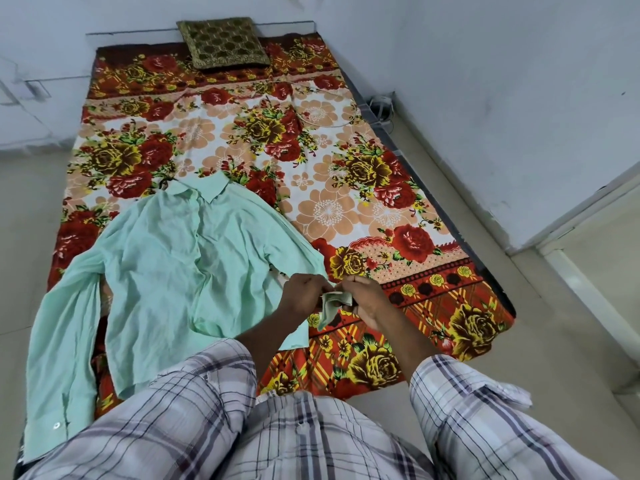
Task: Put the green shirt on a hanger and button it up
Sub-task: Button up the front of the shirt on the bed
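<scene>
The pale green shirt (pixel 180 258) lies flat on the floral bedsheet (pixel 346 209), collar toward the far end, front side up. One long sleeve trails down the bed's left edge. The other sleeve runs right toward my hands. My left hand (pixel 304 294) and my right hand (pixel 367 299) meet over that sleeve's end, both pinching the cuff (pixel 332 304) between them. No hanger is in view.
A dark patterned cushion (pixel 223 41) sits at the head of the bed. The bed stands against a white wall on the right, with a cable and plug (pixel 379 107) beside it. Pale floor tiles flank the bed, and a door frame (pixel 588 237) stands at right.
</scene>
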